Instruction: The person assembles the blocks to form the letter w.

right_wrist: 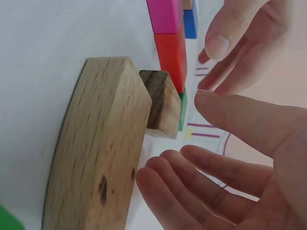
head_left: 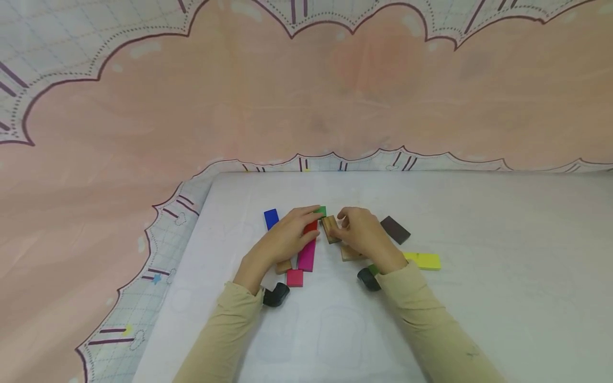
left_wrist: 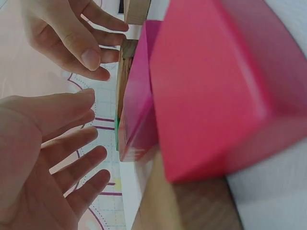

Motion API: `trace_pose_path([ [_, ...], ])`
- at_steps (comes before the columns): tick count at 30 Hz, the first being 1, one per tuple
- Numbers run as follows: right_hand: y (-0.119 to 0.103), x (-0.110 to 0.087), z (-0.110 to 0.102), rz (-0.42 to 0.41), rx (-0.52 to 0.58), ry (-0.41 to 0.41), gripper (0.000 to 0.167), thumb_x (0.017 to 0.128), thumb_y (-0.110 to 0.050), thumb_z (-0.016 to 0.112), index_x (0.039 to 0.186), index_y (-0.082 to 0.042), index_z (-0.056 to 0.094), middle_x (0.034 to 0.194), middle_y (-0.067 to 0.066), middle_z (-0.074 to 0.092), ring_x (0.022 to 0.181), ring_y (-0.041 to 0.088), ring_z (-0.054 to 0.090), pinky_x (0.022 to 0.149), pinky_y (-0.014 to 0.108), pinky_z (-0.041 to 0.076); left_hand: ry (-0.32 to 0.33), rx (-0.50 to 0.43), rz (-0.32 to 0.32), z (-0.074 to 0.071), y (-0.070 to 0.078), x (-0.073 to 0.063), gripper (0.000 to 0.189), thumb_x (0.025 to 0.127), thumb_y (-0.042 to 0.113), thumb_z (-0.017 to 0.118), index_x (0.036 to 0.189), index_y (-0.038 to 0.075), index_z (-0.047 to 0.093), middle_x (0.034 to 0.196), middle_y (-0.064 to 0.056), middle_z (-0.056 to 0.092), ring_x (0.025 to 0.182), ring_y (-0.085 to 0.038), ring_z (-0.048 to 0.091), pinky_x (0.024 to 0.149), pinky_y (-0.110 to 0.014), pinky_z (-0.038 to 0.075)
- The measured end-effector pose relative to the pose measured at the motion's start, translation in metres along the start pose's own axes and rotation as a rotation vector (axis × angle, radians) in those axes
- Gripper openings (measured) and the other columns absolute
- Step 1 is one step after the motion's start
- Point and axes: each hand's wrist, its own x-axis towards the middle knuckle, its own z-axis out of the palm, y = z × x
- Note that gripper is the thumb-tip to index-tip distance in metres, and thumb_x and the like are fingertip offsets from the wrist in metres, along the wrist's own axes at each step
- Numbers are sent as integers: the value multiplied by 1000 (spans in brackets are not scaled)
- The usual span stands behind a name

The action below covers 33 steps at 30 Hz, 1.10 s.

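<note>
My left hand hovers above a red block with fingers stretched out and apart. A magenta block continues the row toward me, and a pinkish-red block sits at its near end. Beside the row lies a dark-grained wooden block, slightly turned. My right hand is nearest to that one, its thumb and loosely bent fingers apart and gripping nothing in the right wrist view. A paler wooden block lies by the right fingers. Part of a green block shows behind the left fingertips.
A blue block and a small wooden block lie left, partly covered by the left hand. Right of the right hand are a dark brown block and a yellow block. The white table meets a patterned curtain.
</note>
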Motion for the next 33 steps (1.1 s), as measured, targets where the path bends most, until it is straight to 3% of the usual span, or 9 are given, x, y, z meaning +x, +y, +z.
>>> trace_pose_path([
  [10, 6, -11, -3, -55, -31, 12, 37, 92, -26, 72, 119, -2, 68, 105, 13, 69, 92, 25, 63, 82, 39, 58, 52, 31, 12, 3, 6, 4, 45, 98, 26, 64, 140, 10, 57, 151, -7, 48, 143, -25, 40, 118, -42, 35],
  [21, 14, -23, -9, -62, -28, -22, 34, 89, -22, 73, 117, -2, 69, 106, 12, 69, 93, 25, 63, 85, 41, 56, 24, 103, -18, 3, 13, 16, 44, 97, 30, 66, 137, 14, 60, 149, -5, 50, 142, -22, 41, 117, -39, 36],
  [33, 20, -31, -12, -106, -84, -49, 31, 86, -20, 77, 112, -3, 71, 98, 7, 68, 86, 20, 60, 81, 38, 54, 8, 95, -19, 6, 19, 23, 42, 95, 30, 69, 132, 12, 64, 149, -8, 49, 142, -25, 41, 117, -40, 36],
])
